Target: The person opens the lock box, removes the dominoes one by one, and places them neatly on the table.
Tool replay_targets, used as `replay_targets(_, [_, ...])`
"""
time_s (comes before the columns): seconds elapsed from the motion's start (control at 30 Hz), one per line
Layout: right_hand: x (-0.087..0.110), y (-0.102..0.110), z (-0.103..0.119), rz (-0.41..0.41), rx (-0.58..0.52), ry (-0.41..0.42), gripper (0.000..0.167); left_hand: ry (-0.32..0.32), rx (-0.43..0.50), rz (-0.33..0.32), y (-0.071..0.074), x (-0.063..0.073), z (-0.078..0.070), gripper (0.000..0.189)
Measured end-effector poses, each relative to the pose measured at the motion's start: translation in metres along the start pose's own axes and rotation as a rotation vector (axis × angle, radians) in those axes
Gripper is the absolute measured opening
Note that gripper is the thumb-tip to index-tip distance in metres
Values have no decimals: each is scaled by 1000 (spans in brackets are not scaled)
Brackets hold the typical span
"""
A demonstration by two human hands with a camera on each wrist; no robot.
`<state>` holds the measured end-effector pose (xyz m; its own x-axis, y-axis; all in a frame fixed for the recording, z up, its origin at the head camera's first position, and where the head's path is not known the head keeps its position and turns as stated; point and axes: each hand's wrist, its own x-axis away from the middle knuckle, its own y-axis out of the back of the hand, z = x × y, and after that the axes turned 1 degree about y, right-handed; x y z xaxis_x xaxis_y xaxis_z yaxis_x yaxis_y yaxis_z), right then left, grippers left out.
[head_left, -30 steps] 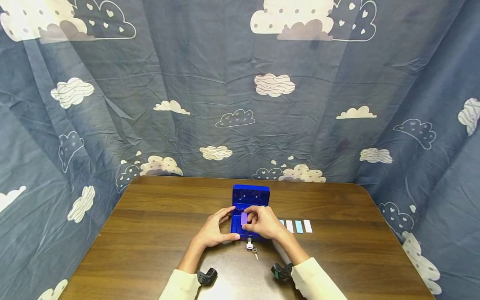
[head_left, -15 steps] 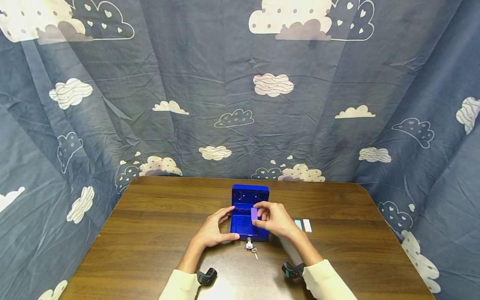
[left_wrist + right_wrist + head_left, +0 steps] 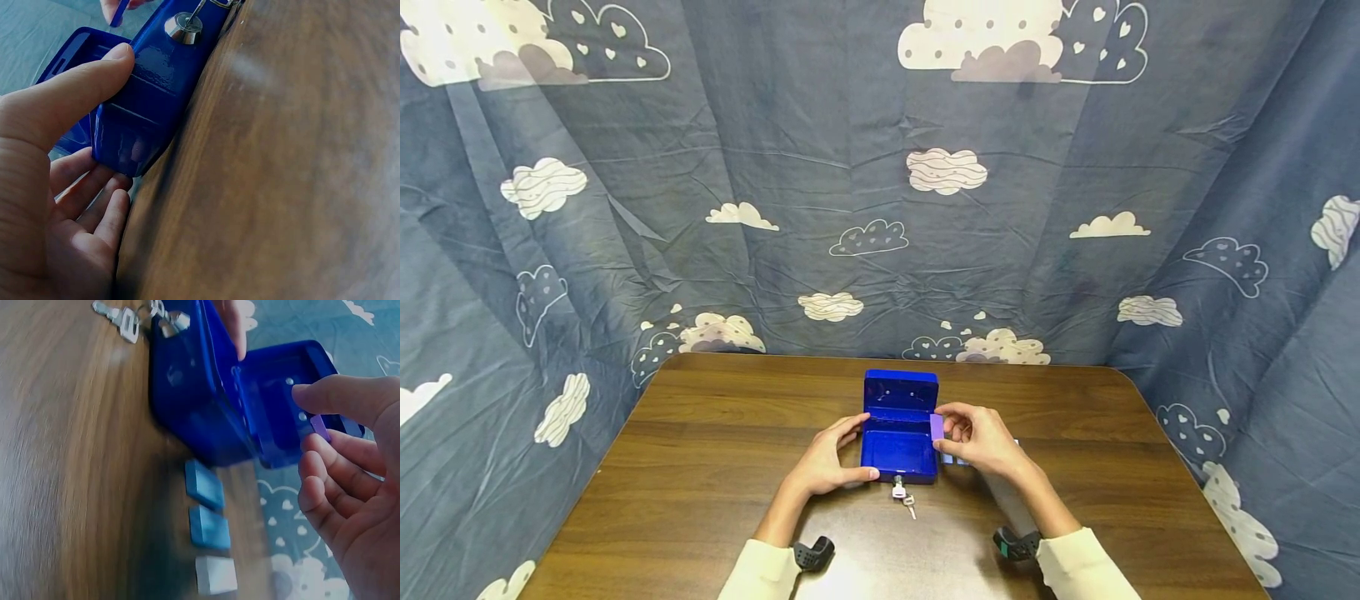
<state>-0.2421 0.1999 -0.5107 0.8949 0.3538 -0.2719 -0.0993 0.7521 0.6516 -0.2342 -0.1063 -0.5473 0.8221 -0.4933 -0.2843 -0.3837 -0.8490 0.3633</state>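
A blue metal cash box (image 3: 920,477) stands on the table with its lid (image 3: 901,388) raised, and no blocks show inside it. My left hand (image 3: 824,461) holds the box's left side, thumb over the front edge and fingers against the side wall. At the box's right edge my right hand (image 3: 981,437) pinches a small purple rectangular block (image 3: 936,427) between thumb and fingers, above the table. In the right wrist view this purple block (image 3: 320,427) shows edge-on. One key sits in the front lock (image 3: 175,325), and another key (image 3: 910,506) hangs from it.
On the wooden table (image 3: 715,467), right of the box, stand a blue block (image 3: 205,484), a second blue block (image 3: 210,527) and a white block (image 3: 216,575) in a row. My right hand partly covers them in the head view. A cloud-patterned curtain (image 3: 880,317) hangs behind.
My right hand has carried the purple block rightward, from over the box's inside to its right edge. The left hand has stayed on the box.
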Motion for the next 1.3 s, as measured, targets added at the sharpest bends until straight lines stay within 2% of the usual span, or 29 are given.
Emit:
replay_targets(0.17, [8,10,-5,-34,-3,5,38,9,-4,-5,0,0,-2,88])
replay_targets(0.4, [19,24,-18,-43,13,-40,38,14,-34,-4,-2,1,-1,89])
replay_targets(0.63, [31,39,-30,-69,16,-53,39,19,-16,-8,-2,2,-3,88])
replay_targets(0.87, [47,54,-37,-90,24,-103,41,36,-27,0,-2,3,-4,89])
replay_targets(1.3, [68,65,-60,-104,70,-138,44,36,-17,-8,-2,1,-5,89])
